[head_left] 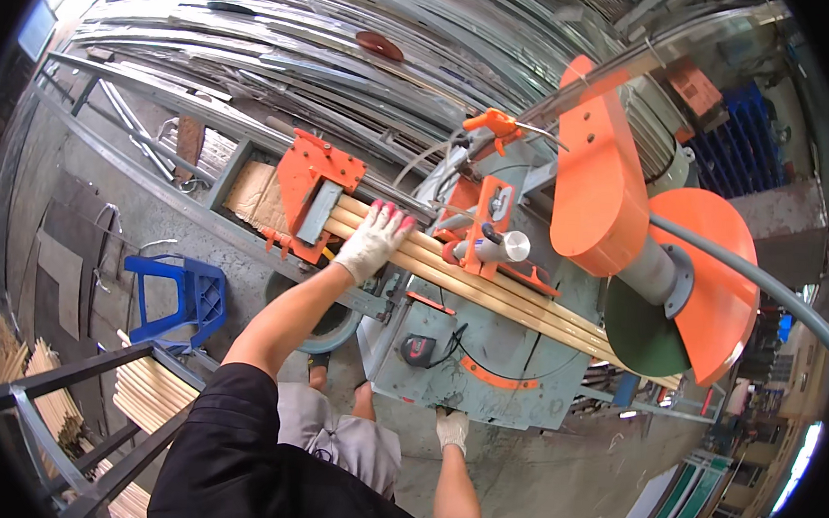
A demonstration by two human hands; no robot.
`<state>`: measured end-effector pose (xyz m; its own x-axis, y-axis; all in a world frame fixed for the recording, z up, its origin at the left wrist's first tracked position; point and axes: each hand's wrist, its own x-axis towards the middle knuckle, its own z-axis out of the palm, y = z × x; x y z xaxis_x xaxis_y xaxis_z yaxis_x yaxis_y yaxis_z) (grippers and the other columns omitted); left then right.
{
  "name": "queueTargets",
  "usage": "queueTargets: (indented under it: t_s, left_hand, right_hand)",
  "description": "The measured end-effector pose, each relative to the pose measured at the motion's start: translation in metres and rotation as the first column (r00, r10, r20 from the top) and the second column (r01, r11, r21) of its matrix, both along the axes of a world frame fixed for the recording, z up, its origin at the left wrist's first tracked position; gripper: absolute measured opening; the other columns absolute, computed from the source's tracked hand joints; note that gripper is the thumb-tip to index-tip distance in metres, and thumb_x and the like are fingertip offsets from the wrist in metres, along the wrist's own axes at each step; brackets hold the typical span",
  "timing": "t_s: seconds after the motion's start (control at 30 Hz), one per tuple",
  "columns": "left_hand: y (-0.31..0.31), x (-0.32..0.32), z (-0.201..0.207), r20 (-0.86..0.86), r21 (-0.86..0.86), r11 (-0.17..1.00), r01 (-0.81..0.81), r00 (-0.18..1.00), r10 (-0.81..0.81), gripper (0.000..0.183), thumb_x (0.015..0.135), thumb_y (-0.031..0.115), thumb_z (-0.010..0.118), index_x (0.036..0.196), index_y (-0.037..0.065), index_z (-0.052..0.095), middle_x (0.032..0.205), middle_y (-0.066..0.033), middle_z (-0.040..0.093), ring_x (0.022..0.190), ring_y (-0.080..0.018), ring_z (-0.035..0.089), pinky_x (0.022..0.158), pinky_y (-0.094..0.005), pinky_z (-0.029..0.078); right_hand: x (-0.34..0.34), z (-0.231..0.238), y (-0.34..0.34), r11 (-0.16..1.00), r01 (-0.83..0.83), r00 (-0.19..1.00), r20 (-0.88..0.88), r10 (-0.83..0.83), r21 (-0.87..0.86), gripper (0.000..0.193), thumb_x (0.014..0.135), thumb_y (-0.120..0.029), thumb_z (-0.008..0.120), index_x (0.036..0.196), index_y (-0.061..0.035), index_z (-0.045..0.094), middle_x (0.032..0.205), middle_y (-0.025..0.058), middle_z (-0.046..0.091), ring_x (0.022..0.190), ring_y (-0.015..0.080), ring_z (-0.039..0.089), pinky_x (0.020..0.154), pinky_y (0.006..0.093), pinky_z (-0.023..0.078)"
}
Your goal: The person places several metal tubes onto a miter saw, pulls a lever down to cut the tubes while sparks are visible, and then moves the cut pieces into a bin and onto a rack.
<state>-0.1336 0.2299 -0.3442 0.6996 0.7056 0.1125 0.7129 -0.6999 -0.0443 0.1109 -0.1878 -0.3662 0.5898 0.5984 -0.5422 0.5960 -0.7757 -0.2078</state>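
Note:
My left hand (370, 245), in a white work glove with pinkish-red fingertips, lies across several long tan tubes (489, 288). Its fingers are stretched out over them. Close by, the tubes' left ends meet a grey block (319, 211) on an orange stop bracket (317, 179). From there they cross the grey-green table of a cut-off saw, past an orange clamp (488, 233), to the dark green disc blade (640, 322) under its orange guard (717, 278). My right hand (453, 432), also gloved, is closed at the table's front edge; what its fingers hold is hidden.
A tape measure (416, 350) lies on the saw table (548, 400). A blue plastic stool (177, 300) stands on the floor at left. More tan tubes (150, 391) rest in a dark metal rack at lower left. Long metal profiles (286, 33) fill the back.

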Motion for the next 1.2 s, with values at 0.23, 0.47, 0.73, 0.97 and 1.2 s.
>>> queueTargets:
  t_s: [0.23,0.47,0.73,0.97,1.2]
  left_hand:
    - [0.020,-0.014,0.020,0.186,-0.150,0.982,0.113,0.979,-0.085,0.066,0.077,0.014,0.072,0.139,0.005,0.053,0.129,-0.0146,0.060,0.125,-0.0338,0.055,0.117,-0.0540,0.032]
    - [0.023,-0.002,0.008,0.193,-0.106,0.991,0.084,0.979,-0.063,0.063,0.076,0.012,0.065,0.138,0.004,0.055,0.131,-0.0147,0.062,0.123,-0.0341,0.056,0.111,-0.0504,0.038]
    - [0.023,0.002,0.010,0.168,-0.122,0.990,0.076,0.984,-0.055,0.065,0.072,0.011,0.069,0.135,0.003,0.054,0.127,-0.0173,0.061,0.119,-0.0369,0.056,0.109,-0.0499,0.038]
    - [0.025,0.002,0.020,0.232,-0.136,0.985,0.111,0.970,-0.077,0.059,0.073,0.013,0.068,0.129,0.003,0.057,0.121,-0.0157,0.064,0.115,-0.0342,0.059,0.104,-0.0465,0.041]
    - [0.028,-0.001,0.014,0.217,-0.122,0.986,0.115,0.972,-0.086,0.059,0.075,0.015,0.068,0.132,0.003,0.056,0.123,-0.0153,0.062,0.115,-0.0338,0.057,0.106,-0.0474,0.039]
  right_hand:
    - [0.024,-0.002,-0.006,0.957,-0.233,0.970,-0.103,0.218,-0.170,0.056,0.098,-0.050,0.053,0.096,0.0006,0.077,0.101,0.0295,0.071,0.099,0.0504,0.067,0.087,0.0556,0.052]
    - [0.037,-0.040,-0.040,0.988,0.123,0.991,-0.050,-0.128,-0.093,0.046,0.093,-0.044,0.065,0.106,-0.0003,0.073,0.102,0.0284,0.072,0.099,0.0485,0.068,0.084,0.0534,0.053]
    - [0.052,0.003,-0.017,0.961,0.242,0.965,0.132,-0.225,-0.134,0.049,0.093,-0.049,0.065,0.100,-0.0020,0.075,0.101,0.0261,0.073,0.099,0.0468,0.069,0.084,0.0542,0.054]
    - [0.114,-0.039,-0.043,0.852,-0.523,0.851,0.073,0.520,0.025,0.046,0.098,-0.041,0.059,0.131,-0.0092,0.065,0.131,0.0220,0.066,0.121,0.0422,0.061,0.102,0.0514,0.049]
    - [0.122,-0.051,-0.043,0.708,-0.704,0.691,0.175,0.701,-0.056,0.050,0.097,-0.039,0.059,0.135,-0.0065,0.062,0.141,0.0189,0.062,0.129,0.0384,0.059,0.106,0.0543,0.046]
